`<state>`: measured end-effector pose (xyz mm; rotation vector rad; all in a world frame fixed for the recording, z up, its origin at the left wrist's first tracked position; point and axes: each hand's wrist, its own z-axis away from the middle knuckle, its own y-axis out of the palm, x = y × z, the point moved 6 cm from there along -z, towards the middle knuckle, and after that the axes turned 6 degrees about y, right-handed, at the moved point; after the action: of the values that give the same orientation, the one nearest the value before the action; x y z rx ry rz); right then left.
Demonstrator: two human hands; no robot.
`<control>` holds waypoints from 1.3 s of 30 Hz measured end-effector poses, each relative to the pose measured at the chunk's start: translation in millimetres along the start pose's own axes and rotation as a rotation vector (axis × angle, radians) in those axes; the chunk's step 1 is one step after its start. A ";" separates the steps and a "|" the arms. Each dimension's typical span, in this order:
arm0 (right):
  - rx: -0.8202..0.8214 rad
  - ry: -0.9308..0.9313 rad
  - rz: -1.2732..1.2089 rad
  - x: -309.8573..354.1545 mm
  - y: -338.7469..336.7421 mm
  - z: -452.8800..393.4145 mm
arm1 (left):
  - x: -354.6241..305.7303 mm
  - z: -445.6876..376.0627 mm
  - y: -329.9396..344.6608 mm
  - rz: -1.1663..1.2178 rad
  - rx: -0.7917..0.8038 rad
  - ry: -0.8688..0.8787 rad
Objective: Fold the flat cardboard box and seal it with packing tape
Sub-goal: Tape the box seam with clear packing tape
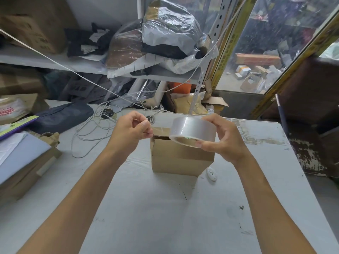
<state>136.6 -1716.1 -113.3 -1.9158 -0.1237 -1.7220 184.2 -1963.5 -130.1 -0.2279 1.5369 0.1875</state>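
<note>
White cable (95,129) behind cardboard box (181,158)

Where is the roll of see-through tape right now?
In the head view, the clear tape roll is held up in the right hand, just above the cardboard box, right of the left hand.

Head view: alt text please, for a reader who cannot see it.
Right hand holds a clear packing tape roll above a folded cardboard box on a grey table, while the left hand pinches at the tape's free end.
</note>
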 end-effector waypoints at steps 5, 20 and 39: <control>0.013 -0.014 0.188 8.9 -11.7 -8.4 | -10.7 -5.3 -11.2 0.022 -0.008 0.011; 0.005 0.045 0.029 10.6 -14.1 -23.5 | 5.9 -13.3 -25.5 -0.035 0.009 -0.104; -0.180 0.083 -0.101 -13.0 -19.8 -12.7 | 11.3 -18.9 -72.6 -0.015 -0.069 -0.196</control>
<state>114.8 -1701.5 -118.6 -1.9917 -0.0355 -1.9347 185.3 -2038.8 -139.7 -0.2674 1.3354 0.2441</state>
